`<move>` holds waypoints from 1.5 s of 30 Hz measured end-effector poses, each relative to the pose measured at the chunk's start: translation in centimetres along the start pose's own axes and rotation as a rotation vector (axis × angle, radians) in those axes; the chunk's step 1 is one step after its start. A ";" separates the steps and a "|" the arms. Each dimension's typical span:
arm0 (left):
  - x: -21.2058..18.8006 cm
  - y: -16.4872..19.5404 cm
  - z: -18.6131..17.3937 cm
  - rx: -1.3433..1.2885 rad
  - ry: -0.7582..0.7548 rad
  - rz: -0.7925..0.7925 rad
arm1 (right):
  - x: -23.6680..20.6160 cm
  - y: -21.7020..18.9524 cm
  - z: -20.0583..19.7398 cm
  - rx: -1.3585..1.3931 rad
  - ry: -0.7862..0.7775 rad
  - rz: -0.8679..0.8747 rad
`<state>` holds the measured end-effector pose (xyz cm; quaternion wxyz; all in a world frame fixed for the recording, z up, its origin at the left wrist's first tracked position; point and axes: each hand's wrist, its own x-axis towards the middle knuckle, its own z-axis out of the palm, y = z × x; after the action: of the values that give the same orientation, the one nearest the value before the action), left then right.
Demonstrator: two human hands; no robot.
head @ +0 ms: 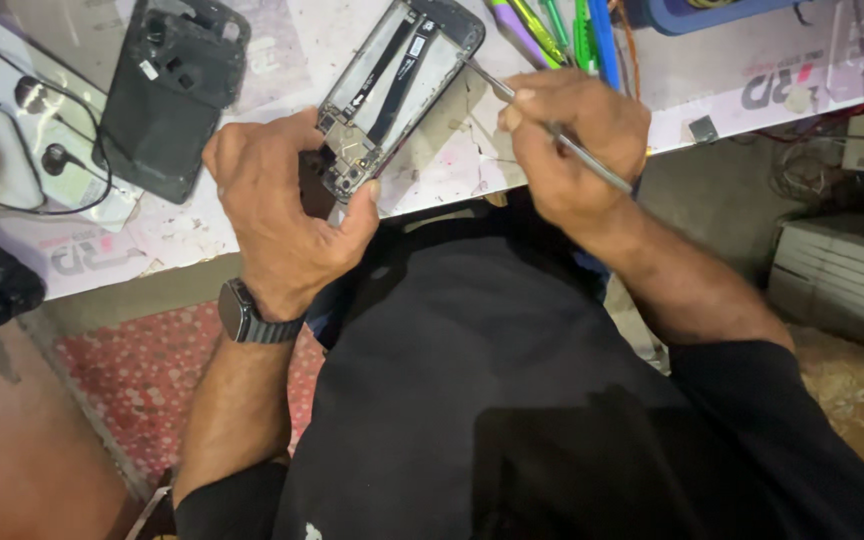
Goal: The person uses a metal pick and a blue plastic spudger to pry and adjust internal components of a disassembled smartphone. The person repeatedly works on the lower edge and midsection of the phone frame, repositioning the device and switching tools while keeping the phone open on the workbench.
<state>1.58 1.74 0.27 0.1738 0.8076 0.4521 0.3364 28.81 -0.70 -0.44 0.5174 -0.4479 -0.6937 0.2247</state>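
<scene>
Two hands are on the job in the head view, both at the near edge of the table point(712, 90). The left hand point(282, 205) is wrapped around the lower end of an opened phone point(397, 85), fingers closed on its bottom corner where the small board and camera bits sit, thumb pressing at the edge. That phone lies at a slant on the table, its top end pointing away, with flat ribbon cables running down its bare middle. The right hand point(572, 145) has its fingers pinched shut on a thin metal tool point(552, 130), held like a pen, with the tip touching the phone's right side rail.

By the look of it, the phone frame is light and stiff but pretty fragile with the guts exposed; the ribbons would tear easily, so the outer rim seems the safe place to hold, not the middle. The tool looks thin and slick, so a grip close to the tip makes sense.

Off to the left sits a dark back cover point(172, 95), well apart, next to black earphones point(47, 125). Some coloured pens point(552, 30) lie just past the phone's top end. A dark watch point(252, 315) is on the left wrist.
</scene>
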 end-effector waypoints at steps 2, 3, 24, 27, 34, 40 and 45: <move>0.0 0.1 -0.1 0.004 -0.004 -0.009 | -0.3 0.2 0.1 -0.030 -0.050 -0.083; 0.0 0.1 -0.1 0.003 -0.005 -0.006 | -0.4 0.3 0.1 -0.006 -0.024 -0.039; 0.0 0.0 0.2 -0.004 0.005 -0.014 | 0.1 -0.1 0.1 -0.038 -0.006 -0.068; -0.1 0.1 0.0 0.011 0.003 -0.017 | 0.5 -0.5 0.2 -0.019 0.034 -0.001; 0.0 0.1 -0.1 0.018 -0.023 -0.023 | 0.6 -1.1 0.2 -0.012 -0.019 -0.045; 0.0 0.2 0.0 0.006 -0.014 -0.051 | 0.2 -0.6 0.5 -0.006 -0.006 -0.024; 0.1 0.1 0.1 0.007 -0.003 -0.024 | 0.3 -0.5 0.5 0.054 0.039 0.035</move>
<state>1.74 1.78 0.23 0.1755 0.8032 0.4628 0.3314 28.09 -0.67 -0.08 0.5387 -0.4502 -0.6691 0.2438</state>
